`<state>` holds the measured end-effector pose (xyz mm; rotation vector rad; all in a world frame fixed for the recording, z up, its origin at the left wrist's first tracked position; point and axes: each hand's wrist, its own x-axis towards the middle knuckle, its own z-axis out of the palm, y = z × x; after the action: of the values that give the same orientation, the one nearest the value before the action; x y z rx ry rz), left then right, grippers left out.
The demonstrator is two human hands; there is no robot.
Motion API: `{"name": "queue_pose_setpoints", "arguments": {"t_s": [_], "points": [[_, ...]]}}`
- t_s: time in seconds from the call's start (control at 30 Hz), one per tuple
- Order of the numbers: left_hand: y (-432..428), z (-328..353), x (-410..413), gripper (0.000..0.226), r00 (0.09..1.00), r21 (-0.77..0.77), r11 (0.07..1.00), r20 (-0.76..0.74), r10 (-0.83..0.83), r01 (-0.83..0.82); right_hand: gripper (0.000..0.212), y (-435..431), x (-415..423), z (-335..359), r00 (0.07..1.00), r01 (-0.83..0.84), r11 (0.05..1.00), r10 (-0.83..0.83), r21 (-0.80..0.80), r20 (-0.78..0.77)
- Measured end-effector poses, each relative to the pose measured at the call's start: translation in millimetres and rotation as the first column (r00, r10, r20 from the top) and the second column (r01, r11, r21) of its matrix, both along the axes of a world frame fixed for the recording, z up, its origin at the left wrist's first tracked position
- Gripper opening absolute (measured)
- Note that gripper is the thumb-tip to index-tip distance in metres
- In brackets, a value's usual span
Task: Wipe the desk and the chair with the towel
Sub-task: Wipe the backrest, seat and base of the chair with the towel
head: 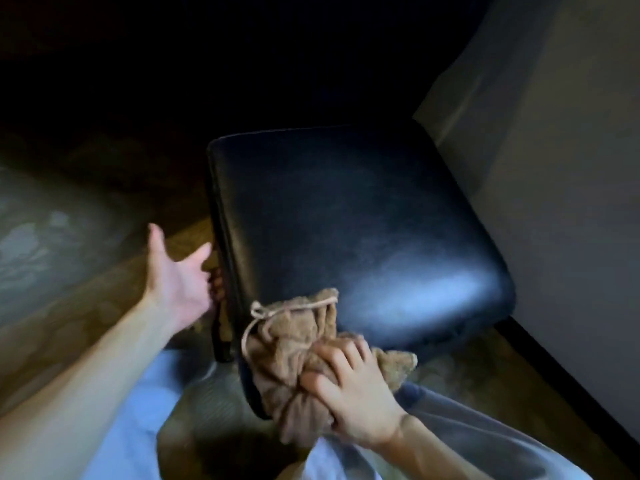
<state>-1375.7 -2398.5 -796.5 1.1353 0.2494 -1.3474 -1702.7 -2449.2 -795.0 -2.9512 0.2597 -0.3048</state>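
Right hand [353, 396] is clamped on the bunched brown towel [298, 355], pressing it onto the near corner of the black chair [346, 216] seat, the towel's cord loop dangling over the edge. Left hand [180, 278] is well apart at the seat's left side, thumb spread, fingertips curled under the rim.

No legible text, labels, brands, numbers or signs in this view.
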Motion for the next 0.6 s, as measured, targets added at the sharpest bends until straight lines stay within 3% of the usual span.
{"name": "queue_pose_setpoints", "arguments": {"t_s": [0.07, 0.13, 0.2, 0.27, 0.37, 0.43, 0.47, 0.5, 0.57, 0.6], "points": [[-0.1, 2.2, -4.0, 0.118, 0.999, -0.012, 0.999, 0.012, 0.031, -0.030, 0.021, -30.4, -50.1, 1.9, 0.999, 0.037, 0.993, -0.038, -0.111, -0.009], [1.9, 3.6, -8.9, 0.117, 0.998, -0.011, 0.998, 0.016, 0.054, -0.054, 0.036, -81.8, -103.2, 15.0, 0.958, 0.279, 0.955, -0.284, -0.096, -0.039], [2.2, 1.9, -13.3, 0.117, 0.998, -0.016, 0.998, 0.029, 0.057, -0.056, 0.049, -136.0, -149.8, 39.7, 0.787, 0.612, 0.789, -0.614, -0.046, -0.062], [2.6, 3.2, -15.5, 0.117, 0.997, 0.002, 0.999, 0.059, 0.052, -0.052, 0.055, -178.9, -175.2, 67.1, 0.618, 0.786, 0.618, -0.786, 0.024, -0.009], [5.2, 4.3, -13.4, 0.131, 0.989, 0.070, 0.996, 0.139, 0.040, -0.051, 0.080, -232.1, -178.9, 84.6, 0.511, 0.807, 0.498, -0.858, 0.318, 0.047], [4.3, 7.9, -15.6, 0.126, 0.988, 0.048, 0.999, 0.154, 0.018, -0.025, 0.075, -249.5, -164.5, 69.6, 0.586, 0.750, 0.513, -0.808, 0.419, -0.059], [1.8, 9.4, -19.2, 0.117, 0.990, 0.015, 1.000, 0.143, -0.005, 0.003, 0.069, -247.4, -155.0, 53.5, 0.572, 0.753, 0.479, -0.815, 0.451, -0.090], [-2.2, 10.1, -24.2, 0.107, 0.991, -0.015, 0.999, 0.129, -0.028, 0.030, 0.063, -239.4, -146.0, 37.6, 0.480, 0.783, 0.381, -0.873, 0.492, -0.088], [-5.9, 11.2, -26.9, 0.097, 0.994, -0.065, 0.996, 0.097, -0.057, 0.064, 0.056, -215.6, -125.0, 14.0, 0.176, 0.805, 0.125, -0.984, 0.581, -0.032], [-6.6, 12.1, -28.5, 0.096, 0.994, -0.071, 0.995, 0.088, -0.059, 0.065, 0.058, -204.7, -115.8, 8.8, 0.058, 0.794, 0.053, -0.998, 0.606, 0.010]]}}
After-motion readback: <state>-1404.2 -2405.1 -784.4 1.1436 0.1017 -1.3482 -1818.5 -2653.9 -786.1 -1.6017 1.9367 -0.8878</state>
